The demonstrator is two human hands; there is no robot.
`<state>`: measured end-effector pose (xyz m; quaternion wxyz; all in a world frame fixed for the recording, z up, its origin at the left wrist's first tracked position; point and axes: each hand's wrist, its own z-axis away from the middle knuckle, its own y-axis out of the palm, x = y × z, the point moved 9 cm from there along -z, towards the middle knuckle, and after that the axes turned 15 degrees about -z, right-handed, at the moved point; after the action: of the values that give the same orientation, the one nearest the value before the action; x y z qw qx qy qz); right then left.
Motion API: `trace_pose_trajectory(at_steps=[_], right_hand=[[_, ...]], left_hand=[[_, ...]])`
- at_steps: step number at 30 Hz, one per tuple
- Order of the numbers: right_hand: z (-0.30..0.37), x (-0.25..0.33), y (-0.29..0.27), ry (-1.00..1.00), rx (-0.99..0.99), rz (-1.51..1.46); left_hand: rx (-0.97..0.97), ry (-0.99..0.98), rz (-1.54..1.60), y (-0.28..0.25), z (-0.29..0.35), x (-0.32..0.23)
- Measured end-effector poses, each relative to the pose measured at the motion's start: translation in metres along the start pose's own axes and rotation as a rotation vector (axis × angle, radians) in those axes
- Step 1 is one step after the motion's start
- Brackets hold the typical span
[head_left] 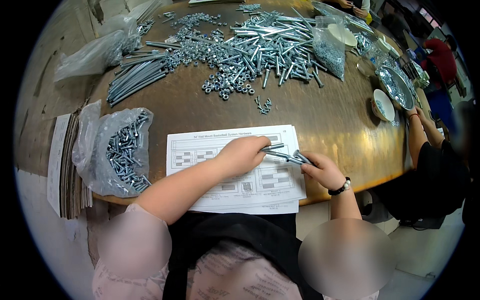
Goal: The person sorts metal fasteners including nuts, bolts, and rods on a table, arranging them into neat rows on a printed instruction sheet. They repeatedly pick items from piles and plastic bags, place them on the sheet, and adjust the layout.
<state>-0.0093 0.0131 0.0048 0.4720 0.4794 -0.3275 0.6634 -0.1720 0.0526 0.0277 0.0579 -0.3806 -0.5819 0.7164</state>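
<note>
Above printed sheets [190, 142] with diagrams, my two hands come close together. My left hand [241, 154] is closed around some long silvery bolts [274, 148], their ends sticking out to the right. In my right hand [324, 171] are several thick bolts [297, 157], which point toward the left hand and meet or overlap its bolts. The fingers hide how many bolts each hand has. Beyond the sheets lies a small group of short screws [263, 105].
A large heap of bolts [272, 45], hex nuts [225, 87] and long rods [137, 75] spreads over the far table. An open plastic bag of bolts [127, 155] sits at left, beside stacked cardboard [70, 165]. At right, another person's arm [415, 135] reaches toward a metal bowl [396, 87].
</note>
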Motion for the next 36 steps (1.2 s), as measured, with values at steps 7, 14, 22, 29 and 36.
trace_pose_trajectory(at_steps=[7, 14, 22, 29, 36], right_hand=[[0.035, 0.026, 0.004, -0.481, -0.229, 0.459], [0.04, 0.034, 0.053, -0.507, -0.272, 0.867], [0.059, 0.049, 0.027, -0.793, -0.467, 0.163], [0.044, 0.007, 0.054, -0.462, -0.165, 0.262], [0.048, 0.007, 0.044, -0.663, -0.375, 0.537]], left_hand=[[-0.104, 0.147, -0.141, 0.045, 0.039, -0.035], [-0.054, 0.093, -0.145, 0.054, 0.052, -0.027], [-0.082, 0.011, -0.148, 0.046, 0.045, -0.038], [-0.128, -0.028, -0.016, 0.05, 0.044, -0.022], [-0.081, 0.02, -0.112, 0.05, 0.045, -0.035]])
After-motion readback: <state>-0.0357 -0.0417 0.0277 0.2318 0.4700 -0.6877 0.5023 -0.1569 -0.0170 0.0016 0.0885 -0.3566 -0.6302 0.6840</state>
